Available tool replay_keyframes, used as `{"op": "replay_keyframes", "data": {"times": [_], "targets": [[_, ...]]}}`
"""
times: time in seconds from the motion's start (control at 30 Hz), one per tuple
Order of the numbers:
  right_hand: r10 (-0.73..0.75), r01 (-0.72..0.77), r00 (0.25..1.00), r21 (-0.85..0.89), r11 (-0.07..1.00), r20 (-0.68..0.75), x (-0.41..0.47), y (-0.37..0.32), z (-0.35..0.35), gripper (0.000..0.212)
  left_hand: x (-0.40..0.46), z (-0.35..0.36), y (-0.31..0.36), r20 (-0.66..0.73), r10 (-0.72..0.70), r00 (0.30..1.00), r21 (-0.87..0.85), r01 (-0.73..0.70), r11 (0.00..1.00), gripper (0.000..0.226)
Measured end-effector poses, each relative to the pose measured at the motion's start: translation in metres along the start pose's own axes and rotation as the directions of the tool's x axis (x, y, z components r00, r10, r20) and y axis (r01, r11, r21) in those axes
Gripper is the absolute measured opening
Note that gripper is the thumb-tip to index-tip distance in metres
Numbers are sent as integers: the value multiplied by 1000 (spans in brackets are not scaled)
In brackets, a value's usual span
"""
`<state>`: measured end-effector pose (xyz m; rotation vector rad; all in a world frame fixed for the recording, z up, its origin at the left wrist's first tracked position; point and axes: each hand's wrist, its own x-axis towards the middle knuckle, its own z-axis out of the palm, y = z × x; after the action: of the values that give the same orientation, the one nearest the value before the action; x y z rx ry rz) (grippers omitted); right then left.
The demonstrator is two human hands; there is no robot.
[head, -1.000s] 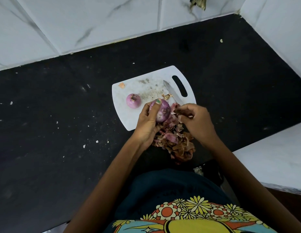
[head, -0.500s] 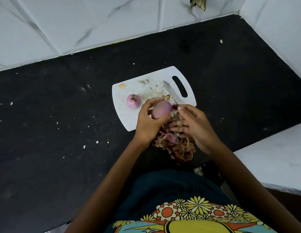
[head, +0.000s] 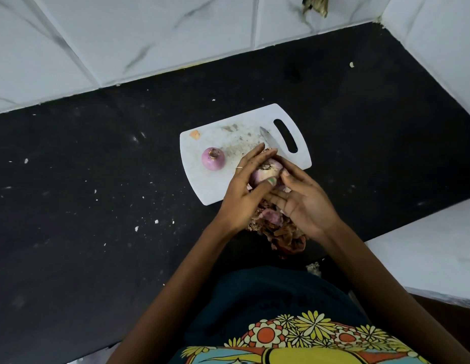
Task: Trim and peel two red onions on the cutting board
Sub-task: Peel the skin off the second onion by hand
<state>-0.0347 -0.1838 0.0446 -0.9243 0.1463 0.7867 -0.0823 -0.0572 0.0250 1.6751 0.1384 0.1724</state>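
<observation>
Left hand (head: 245, 185) is curled round second onion (head: 266, 173), held above near right part of cutting board (head: 202, 185) so root end is exposed. Right hand (head: 306, 203) is relaxed, fingers straight, supporting it. Peeled onion (head: 213, 158) is parked left on board; knife (head: 268, 139) laid far; peels (head: 275, 229) piled near on table (head: 97, 206).

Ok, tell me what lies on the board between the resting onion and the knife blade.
In the head view, only fine scraps and smears on the cutting board lie between the resting onion and the knife blade; the left hand's fingertips reach in near the blade.
</observation>
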Motion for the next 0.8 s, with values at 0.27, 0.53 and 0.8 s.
{"op": "replay_keyframes", "data": {"times": [0.27, 0.53, 0.8], "targets": [[-77, 77, 997, -8, 997, 30, 0, -2, -5, 48, 0, 5, -4, -34, -208, 978, -325, 186, 927, 45], [-83, 84, 993, -12, 996, 80, -2, 0, -7, 57, 3, 8, -2, -96, -322, 942, -395, 261, 881, 26], [-90, 91, 996, -46, 995, 30, -3, -1, -3, 56, 3, 9, 2, -90, -161, 983, -209, 140, 968, 32]]}}
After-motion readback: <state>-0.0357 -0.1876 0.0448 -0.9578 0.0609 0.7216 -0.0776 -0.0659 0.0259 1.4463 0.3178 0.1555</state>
